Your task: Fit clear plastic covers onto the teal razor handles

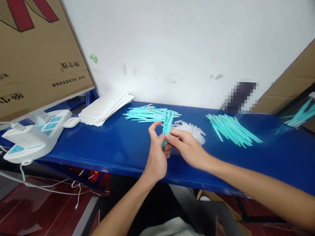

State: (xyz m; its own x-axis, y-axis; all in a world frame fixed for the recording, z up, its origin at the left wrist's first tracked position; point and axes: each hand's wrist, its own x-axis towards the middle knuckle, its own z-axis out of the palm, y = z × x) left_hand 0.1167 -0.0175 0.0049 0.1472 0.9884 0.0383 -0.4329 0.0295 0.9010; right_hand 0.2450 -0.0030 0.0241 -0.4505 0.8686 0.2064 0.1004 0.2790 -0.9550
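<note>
Several thin turquoise sticks (pixel 168 120) stand upright as a bundle between my hands, above the front half of the blue table. My left hand (pixel 157 154) is wrapped round the lower part of the bundle, its index finger raised and bent. From the right, the thumb and fingers of my right hand (pixel 184 143) pinch the same bundle. Behind the hands lies a loose pile of turquoise sticks (pixel 144 114). A heap of small whitish translucent pieces (pixel 193 130) is just behind my right hand. Another turquoise pile (pixel 232 130) lies farther right.
On the blue table (pixel 93 146), white sheets (pixel 103 108) lie at the left, near a white power strip (pixel 54 127) with chargers and a small white case (pixel 71 122). Cardboard (pixel 40 50) leans at left. A clear container (pixel 304 112) holding turquoise sticks is far right.
</note>
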